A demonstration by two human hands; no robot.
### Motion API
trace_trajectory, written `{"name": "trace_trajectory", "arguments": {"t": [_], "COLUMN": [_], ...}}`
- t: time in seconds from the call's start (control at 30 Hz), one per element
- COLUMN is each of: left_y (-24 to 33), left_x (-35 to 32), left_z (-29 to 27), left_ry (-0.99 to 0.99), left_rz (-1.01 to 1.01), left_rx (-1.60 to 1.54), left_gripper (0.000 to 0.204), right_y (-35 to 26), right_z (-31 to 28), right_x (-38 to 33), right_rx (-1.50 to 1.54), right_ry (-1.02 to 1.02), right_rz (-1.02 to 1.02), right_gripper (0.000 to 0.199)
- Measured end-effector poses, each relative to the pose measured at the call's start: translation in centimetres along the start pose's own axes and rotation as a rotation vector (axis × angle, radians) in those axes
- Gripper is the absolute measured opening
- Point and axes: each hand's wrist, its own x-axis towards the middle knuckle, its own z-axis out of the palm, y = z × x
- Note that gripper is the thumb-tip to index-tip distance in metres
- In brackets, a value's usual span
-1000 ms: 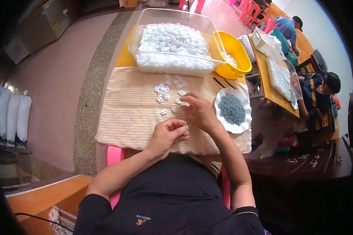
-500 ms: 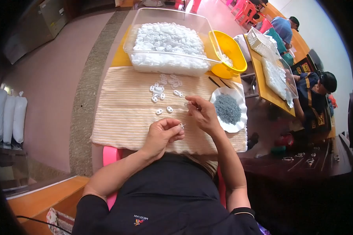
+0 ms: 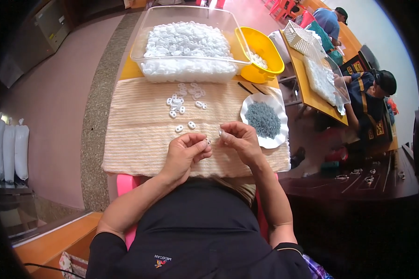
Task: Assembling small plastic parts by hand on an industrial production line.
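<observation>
My left hand (image 3: 187, 151) is closed in a pinch above the striped cloth. A tiny piece, too small to make out, shows at its fingertips. Just right of it my right hand (image 3: 241, 142) pinches a small white piece (image 3: 220, 132) between thumb and forefinger. The two sets of fingertips are close but apart. Beyond my left hand lie two white oval pieces with two holes (image 3: 179, 129). Farther off, several more such pieces (image 3: 176, 104) form a loose pile. To the right of my right hand stands a white fluted plate (image 3: 280, 136) heaped with small grey-blue pieces (image 3: 263, 119).
A large clear bin (image 3: 142, 46) full of white pieces stands at the back, beside a yellow tub (image 3: 271, 74). Two dark thin sticks (image 3: 244, 88) lie near the plate. Another person (image 3: 370, 100) works at a table (image 3: 312, 100) on the right. White sacks (image 3: 21, 153) stand at far left.
My right hand has come nearer to me and to the left hand, its fingers now closed on a small white piece. My left hand keeps its pinch. The whole view has shifted slightly.
</observation>
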Motion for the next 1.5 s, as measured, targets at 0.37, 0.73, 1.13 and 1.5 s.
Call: {"name": "trace_trajectory", "arguments": {"t": [0.37,0.73,1.13,1.5], "left_y": [0.1,-0.1,-0.3,-0.3], "left_x": [0.5,0.9,0.8,0.7], "left_z": [0.1,0.3,0.2,0.2], "left_ry": [-0.003,0.009,-0.012,-0.013], "left_rz": [-0.041,-0.072,-0.06,-0.069], "left_rx": [0.054,0.094,0.119,0.125], "left_gripper": [0.016,0.015,0.016,0.013], "right_y": [0.7,0.9,1.1,0.9], "right_z": [0.2,0.0,0.1,0.1], "right_x": [-1.0,-1.6,-1.7,-1.7], "right_rx": [0.016,-0.008,-0.036,-0.077], "right_ry": [0.023,0.022,-0.053,-0.061], "right_rz": [-0.004,0.009,-0.004,0.012], "right_gripper": [0.026,0.03,0.028,0.029]}}
